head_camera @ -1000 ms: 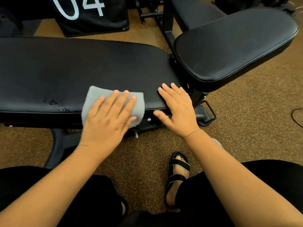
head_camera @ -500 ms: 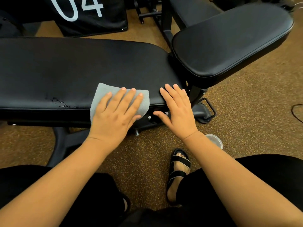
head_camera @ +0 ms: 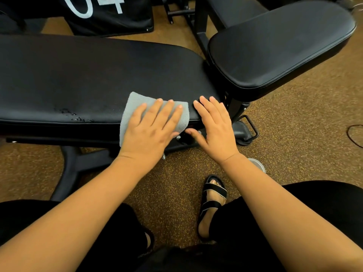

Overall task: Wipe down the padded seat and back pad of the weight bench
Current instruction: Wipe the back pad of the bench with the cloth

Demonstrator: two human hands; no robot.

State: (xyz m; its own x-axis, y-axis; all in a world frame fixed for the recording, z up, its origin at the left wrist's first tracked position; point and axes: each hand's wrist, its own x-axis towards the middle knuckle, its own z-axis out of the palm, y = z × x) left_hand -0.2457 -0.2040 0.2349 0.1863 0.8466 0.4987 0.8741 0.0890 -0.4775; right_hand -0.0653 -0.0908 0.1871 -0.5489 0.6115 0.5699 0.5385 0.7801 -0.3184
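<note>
Wiping in progress: the long back pad (head_camera: 88, 75) lies flat, its near edge scuffed; the smaller seat pad (head_camera: 275, 48) sits to the right and looks not yet reached. The left hand (head_camera: 149, 128) presses flat-fingered on a grey cloth (head_camera: 135, 103) at the pad's near edge; the right hand (head_camera: 214, 126), fingers straight, rests beside it.

Large white digits "04" stand on a black pad (head_camera: 110, 14) at the top left, behind the bench; their tops are cut off by the picture's edge. No other text, label or brand can be read anywhere.
</note>
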